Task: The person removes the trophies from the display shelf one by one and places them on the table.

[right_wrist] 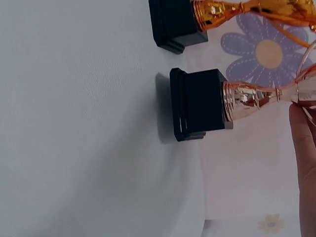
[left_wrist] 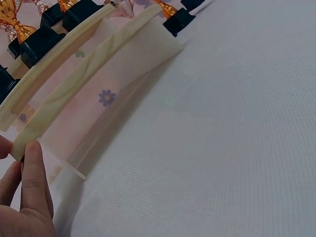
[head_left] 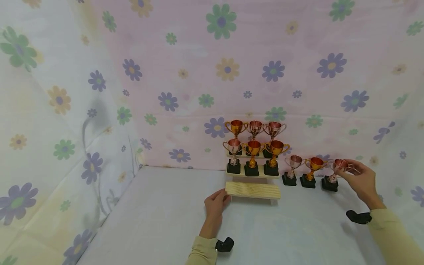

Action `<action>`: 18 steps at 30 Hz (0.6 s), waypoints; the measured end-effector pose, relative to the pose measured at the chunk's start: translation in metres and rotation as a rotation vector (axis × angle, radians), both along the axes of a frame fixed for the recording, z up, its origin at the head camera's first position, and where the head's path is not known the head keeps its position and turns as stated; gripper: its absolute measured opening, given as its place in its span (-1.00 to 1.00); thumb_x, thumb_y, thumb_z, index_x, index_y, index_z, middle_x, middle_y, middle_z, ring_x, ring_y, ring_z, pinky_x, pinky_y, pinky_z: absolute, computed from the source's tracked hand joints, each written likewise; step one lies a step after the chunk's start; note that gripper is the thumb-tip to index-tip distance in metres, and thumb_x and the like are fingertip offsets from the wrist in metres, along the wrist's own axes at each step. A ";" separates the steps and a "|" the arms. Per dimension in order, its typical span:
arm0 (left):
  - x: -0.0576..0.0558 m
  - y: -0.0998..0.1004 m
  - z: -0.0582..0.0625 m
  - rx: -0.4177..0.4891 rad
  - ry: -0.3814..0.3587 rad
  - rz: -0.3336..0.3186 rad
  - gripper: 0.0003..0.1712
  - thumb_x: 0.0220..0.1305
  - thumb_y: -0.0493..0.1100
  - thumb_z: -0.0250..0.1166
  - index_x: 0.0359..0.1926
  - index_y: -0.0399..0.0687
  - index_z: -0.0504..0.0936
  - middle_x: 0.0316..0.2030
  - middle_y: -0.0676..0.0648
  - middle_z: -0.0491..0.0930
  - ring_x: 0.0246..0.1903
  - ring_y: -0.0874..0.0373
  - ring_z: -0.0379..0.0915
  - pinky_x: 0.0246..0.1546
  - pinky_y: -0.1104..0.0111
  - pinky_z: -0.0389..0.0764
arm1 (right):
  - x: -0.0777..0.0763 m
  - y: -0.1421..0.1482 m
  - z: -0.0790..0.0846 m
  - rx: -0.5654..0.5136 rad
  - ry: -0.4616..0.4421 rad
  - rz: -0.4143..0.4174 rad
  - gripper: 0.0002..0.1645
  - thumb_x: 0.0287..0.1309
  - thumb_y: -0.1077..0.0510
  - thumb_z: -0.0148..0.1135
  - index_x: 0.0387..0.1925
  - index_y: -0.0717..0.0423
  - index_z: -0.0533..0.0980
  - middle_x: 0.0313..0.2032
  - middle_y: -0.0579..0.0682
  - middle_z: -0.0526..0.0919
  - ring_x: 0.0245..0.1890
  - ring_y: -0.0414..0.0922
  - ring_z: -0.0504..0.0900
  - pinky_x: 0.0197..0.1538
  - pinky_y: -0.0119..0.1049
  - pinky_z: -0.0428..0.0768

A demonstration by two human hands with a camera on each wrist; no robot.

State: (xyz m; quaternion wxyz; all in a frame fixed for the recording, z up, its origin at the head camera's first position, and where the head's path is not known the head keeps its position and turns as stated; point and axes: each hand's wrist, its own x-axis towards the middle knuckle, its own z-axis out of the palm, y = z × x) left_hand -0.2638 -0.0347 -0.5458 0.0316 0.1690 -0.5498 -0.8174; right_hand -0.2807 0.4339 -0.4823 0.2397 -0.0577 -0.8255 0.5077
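Note:
My left hand [head_left: 215,204] pinches the left end of the bare front step [head_left: 253,190] of a small tiered wooden stand, its thumb and fingers on either side of the board in the left wrist view. At the far right, my right hand [head_left: 362,182] holds a rose-gold trophy cup [right_wrist: 247,98] by its bowl. That trophy's black square base [right_wrist: 202,103] is at the tabletop; whether it touches is hard to tell. Beside it stand a gold trophy cup [head_left: 313,169] and another rose-gold trophy cup [head_left: 292,169], between the stand and my right hand.
Several gold and rose-gold trophies fill the two upper steps, among them a gold one [head_left: 253,154] in the middle step's centre. A white cloth covers the table [head_left: 159,221]. Flowered fabric [head_left: 185,48] hangs behind and along the left side.

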 end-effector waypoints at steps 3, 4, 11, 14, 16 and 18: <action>-0.002 0.000 -0.002 0.003 -0.003 -0.009 -0.64 0.34 -0.33 0.29 0.08 -0.51 0.60 -0.09 -0.27 0.67 -0.25 0.17 0.66 -0.07 0.34 0.76 | -0.003 0.002 -0.003 0.003 -0.077 0.010 -0.47 0.21 0.11 0.46 0.16 0.18 0.50 -0.24 -0.57 0.44 -0.25 -0.60 0.45 -0.28 -0.76 0.54; -0.002 0.000 -0.004 0.005 -0.003 -0.012 -0.64 0.34 -0.33 0.29 0.08 -0.52 0.60 -0.09 -0.27 0.67 -0.25 0.18 0.66 -0.06 0.32 0.76 | -0.003 0.002 -0.004 0.005 -0.101 0.009 -0.45 0.23 0.09 0.44 0.17 0.19 0.49 -0.23 -0.57 0.42 -0.25 -0.60 0.43 -0.30 -0.75 0.55; -0.003 -0.003 -0.001 0.006 0.000 -0.017 -0.64 0.34 -0.34 0.27 0.08 -0.53 0.58 -0.09 -0.29 0.66 -0.25 0.17 0.66 -0.04 0.29 0.76 | -0.006 0.009 -0.001 -0.004 -0.163 0.063 -0.57 0.24 0.03 0.44 0.07 0.01 0.52 -0.28 -0.58 0.47 -0.28 -0.57 0.45 -0.32 -0.69 0.57; -0.001 -0.002 0.001 0.012 -0.005 -0.007 -0.64 0.35 -0.32 0.28 0.08 -0.50 0.60 -0.09 -0.27 0.67 -0.25 0.17 0.66 -0.05 0.31 0.76 | -0.006 0.013 0.002 0.029 -0.205 0.090 -0.50 0.24 -0.05 0.44 0.11 0.02 0.51 -0.29 -0.60 0.46 -0.25 -0.57 0.42 -0.32 -0.67 0.56; 0.000 -0.002 0.003 0.012 -0.005 -0.002 -0.65 0.34 -0.32 0.29 0.07 -0.49 0.61 -0.10 -0.26 0.67 -0.25 0.17 0.66 -0.07 0.32 0.76 | -0.005 0.015 0.002 0.043 -0.236 0.090 -0.41 0.24 -0.10 0.43 0.18 0.05 0.48 -0.27 -0.59 0.45 -0.23 -0.56 0.39 -0.32 -0.68 0.53; 0.000 -0.001 0.003 0.010 -0.001 0.002 -0.66 0.34 -0.33 0.29 0.06 -0.50 0.61 -0.11 -0.26 0.68 -0.26 0.17 0.66 -0.09 0.33 0.77 | -0.005 0.017 0.000 0.047 -0.257 0.084 -0.31 0.23 -0.14 0.42 0.25 0.11 0.45 -0.25 -0.58 0.43 -0.21 -0.54 0.36 -0.31 -0.67 0.53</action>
